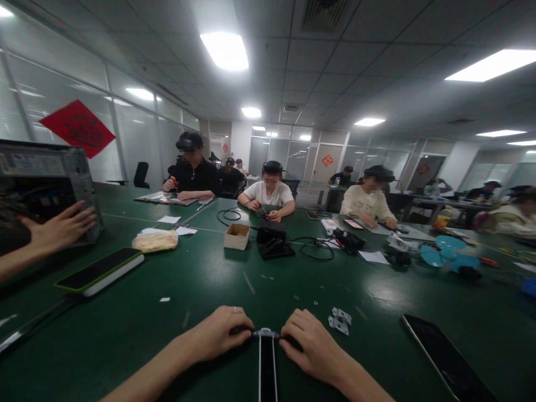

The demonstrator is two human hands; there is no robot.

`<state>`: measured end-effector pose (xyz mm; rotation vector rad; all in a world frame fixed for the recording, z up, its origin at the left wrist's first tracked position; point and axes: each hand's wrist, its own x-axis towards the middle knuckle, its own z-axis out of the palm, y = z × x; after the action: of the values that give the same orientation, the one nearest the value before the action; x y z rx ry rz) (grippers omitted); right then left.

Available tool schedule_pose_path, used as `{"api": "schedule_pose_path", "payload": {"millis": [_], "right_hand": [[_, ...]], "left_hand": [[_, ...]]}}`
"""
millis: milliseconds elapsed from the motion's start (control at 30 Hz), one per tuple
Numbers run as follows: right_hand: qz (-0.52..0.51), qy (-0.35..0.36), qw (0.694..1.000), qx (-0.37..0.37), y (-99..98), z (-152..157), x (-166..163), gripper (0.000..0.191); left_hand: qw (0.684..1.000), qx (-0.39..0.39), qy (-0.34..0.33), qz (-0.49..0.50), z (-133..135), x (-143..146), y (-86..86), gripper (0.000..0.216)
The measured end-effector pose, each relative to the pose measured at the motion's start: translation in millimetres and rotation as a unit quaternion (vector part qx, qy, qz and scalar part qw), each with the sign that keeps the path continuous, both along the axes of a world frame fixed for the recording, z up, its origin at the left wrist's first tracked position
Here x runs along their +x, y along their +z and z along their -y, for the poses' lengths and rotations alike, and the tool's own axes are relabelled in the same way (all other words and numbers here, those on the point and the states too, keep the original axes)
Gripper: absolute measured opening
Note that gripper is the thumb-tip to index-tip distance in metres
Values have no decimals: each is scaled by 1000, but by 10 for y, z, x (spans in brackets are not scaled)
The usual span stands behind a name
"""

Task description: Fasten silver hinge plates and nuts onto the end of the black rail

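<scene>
My left hand (218, 334) and my right hand (312, 345) rest on the green table (209, 279) near its front edge. Both have their fingers curled and pinched onto the far end of a long black bar with a silver tip (267, 357) that lies between them and runs toward me. A ring shows on my left hand. Small white metal brackets (340, 320) lie just right of my right hand.
A dark tablet (448, 357) lies at the right, a green-edged phone on a white pad (100, 271) at the left. A co-worker's hand (62, 226) touches a computer case (46, 190). A cardboard box (237, 235), black device (272, 239) and cables sit mid-table. Several people sit opposite.
</scene>
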<state>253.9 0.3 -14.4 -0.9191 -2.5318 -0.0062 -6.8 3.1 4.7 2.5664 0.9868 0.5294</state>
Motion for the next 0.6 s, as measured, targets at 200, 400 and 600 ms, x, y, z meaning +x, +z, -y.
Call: {"api": "schedule_pose_path", "payload": {"millis": [200,400,600], "right_hand": [[10,18,1000,-2,35,-1,14,10],[14,31,999,-18,35,-28,30,12],[12,38,999,-8,-2,-44,43,13]], "left_hand": [[1000,0,-10,-11,-1,27,27,18],[1000,-13,-4,-20,-12,67,24,19],[1000,-15,4,-14,-21,89,-3,21]]}}
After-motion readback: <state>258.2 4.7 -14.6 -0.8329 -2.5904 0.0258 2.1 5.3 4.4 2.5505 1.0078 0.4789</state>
